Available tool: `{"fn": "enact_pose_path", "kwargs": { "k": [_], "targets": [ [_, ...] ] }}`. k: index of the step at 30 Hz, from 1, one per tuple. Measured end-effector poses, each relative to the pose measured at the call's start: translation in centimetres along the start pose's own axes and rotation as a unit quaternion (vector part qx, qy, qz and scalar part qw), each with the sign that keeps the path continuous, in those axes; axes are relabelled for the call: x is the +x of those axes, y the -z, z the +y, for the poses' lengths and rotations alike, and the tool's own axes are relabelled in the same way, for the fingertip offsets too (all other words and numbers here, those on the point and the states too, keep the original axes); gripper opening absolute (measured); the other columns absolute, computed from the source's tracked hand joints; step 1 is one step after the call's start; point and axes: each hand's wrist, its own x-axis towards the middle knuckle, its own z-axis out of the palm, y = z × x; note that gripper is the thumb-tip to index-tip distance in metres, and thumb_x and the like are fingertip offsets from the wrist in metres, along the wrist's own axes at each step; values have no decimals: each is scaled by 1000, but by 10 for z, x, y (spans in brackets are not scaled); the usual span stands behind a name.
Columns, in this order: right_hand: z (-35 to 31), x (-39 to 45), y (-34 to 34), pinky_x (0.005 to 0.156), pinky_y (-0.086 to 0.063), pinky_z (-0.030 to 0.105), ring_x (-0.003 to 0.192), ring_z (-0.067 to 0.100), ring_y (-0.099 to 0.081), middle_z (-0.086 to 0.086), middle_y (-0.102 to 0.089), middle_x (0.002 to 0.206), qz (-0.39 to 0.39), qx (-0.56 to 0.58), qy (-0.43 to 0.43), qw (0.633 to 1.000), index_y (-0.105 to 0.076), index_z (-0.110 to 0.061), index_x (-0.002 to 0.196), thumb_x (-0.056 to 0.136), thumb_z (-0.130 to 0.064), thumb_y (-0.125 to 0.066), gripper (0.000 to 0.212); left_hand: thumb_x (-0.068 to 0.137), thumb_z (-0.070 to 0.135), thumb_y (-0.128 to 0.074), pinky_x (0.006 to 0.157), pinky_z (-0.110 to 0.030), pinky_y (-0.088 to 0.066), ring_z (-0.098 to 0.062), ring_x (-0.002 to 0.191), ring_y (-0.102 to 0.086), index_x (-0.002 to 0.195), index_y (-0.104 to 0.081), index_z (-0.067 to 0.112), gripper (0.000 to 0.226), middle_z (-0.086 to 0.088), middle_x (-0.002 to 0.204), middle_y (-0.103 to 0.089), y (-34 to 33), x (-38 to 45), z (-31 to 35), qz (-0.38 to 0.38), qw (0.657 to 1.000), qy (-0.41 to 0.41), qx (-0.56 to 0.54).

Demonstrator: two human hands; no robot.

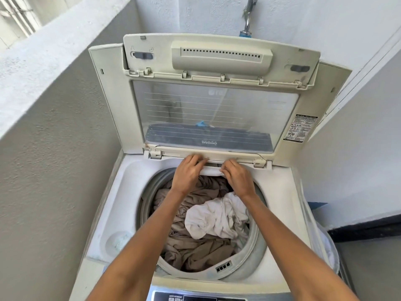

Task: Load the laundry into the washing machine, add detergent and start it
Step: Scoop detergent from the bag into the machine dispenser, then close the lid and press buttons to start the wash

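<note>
Grey-white plastered walls (54, 148) on both sides, narrow nook, top-loader wedged between. Left hand (187, 172) and right hand (237, 175) reached side by side to the back edge of the tub opening, close together but not touching. Fingers of both curled over a small white drawer-like tray (213, 169) at the rear rim, just under the lid hinge; gripped from either end, though blurred, so exact pinch hard to tell. Forearms stretched straight across the drum from the near edge.

Below the wrists: laundry sat inside the drum (258, 242) — beige fabric (195, 248) bunched across most of it, a crumpled white garment (217, 218) lying on top toward the right. Washing machine (121, 192) top deck white, round recess at its near-left corner. Lid (217, 109) folded up and standing open against the back wall, clear panel in the lower half, vented cream housing in the upper. Warning sticker (300, 128) on the lid's right frame. Control panel (195, 297) just visible at the bottom edge. Metal tap (248, 16) on the wall above the lid. Rim of a white-lined basket (329, 253) beside the machine on the right.
</note>
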Motion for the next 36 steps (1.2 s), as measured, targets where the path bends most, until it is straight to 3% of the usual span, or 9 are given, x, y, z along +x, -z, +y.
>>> {"fn": "enact_pose_path", "kwargs": {
  "k": [8,13,19,22,25,27,29,33,36],
  "targets": [
    [3,6,-8,44,-44,28,54,20,-59,-3,-59,74,21,-30,5,999,-53,-16,75,83,-14,-68,17,78,11,-51,64,-33,-48,-26,76,-54,92,-67,12,22,-6,83,-59,-7,9,-3,21,999,8,35],
    [-1,8,-9,40,-40,25,47,18,-57,-5,-61,67,47,-66,4,997,-51,-17,72,84,-16,-62,16,66,2,-75,63,-31,-47,-25,73,-55,87,-66,12,25,-6,80,-57,-6,12,-1,20,999,11,36],
    [-12,9,-10,41,-33,19,45,17,-55,-4,-59,63,65,-72,-21,995,-52,-14,70,72,-5,-75,25,58,3,-83,62,-28,-46,-21,70,-53,81,-64,14,32,-2,76,-56,-2,18,3,8,998,19,53],
    [-21,4,-9,51,-44,22,64,16,-61,-2,-61,80,52,-56,-15,997,-57,-15,82,74,-12,-76,21,58,3,-82,63,-28,-46,-22,71,-54,81,-64,14,32,-3,77,-57,2,18,8,-10,998,48,48],
    [-29,-7,-9,72,-52,31,88,19,-60,0,-60,97,59,-131,13,990,-61,-16,99,74,-16,-73,28,70,4,-74,80,-34,-51,-26,88,-60,105,-66,11,36,-8,97,-61,0,2,14,-24,997,57,37],
    [-30,-18,-14,91,-50,37,107,22,-60,3,-62,115,52,-179,18,982,-60,-14,116,82,-24,-62,35,82,16,-63,101,-42,-47,-31,112,-58,126,-56,9,45,-12,121,-59,-5,-16,19,-62,995,55,58],
    [-30,-29,-21,106,-34,41,125,25,-52,6,-57,132,19,-210,15,977,-52,-11,131,89,-33,-41,48,89,32,-43,110,-46,-36,-31,130,-48,137,-47,6,54,-14,139,-51,-8,-31,22,-111,988,61,87],
    [-33,-34,-29,111,-15,41,135,27,-41,9,-46,144,-15,-226,-10,974,-45,-6,137,92,-38,-29,58,89,44,-27,118,-45,-12,-28,141,-27,146,-21,5,70,-15,152,-29,-9,-37,26,-157,979,63,110],
    [-38,-33,-28,110,-24,44,132,26,-45,8,-52,139,-19,-232,-10,972,-52,-8,133,91,-38,-29,57,88,45,-29,115,-48,-6,-29,142,-27,145,-25,6,69,-14,151,-34,-7,-39,26,-165,979,58,104]
  ]
}}
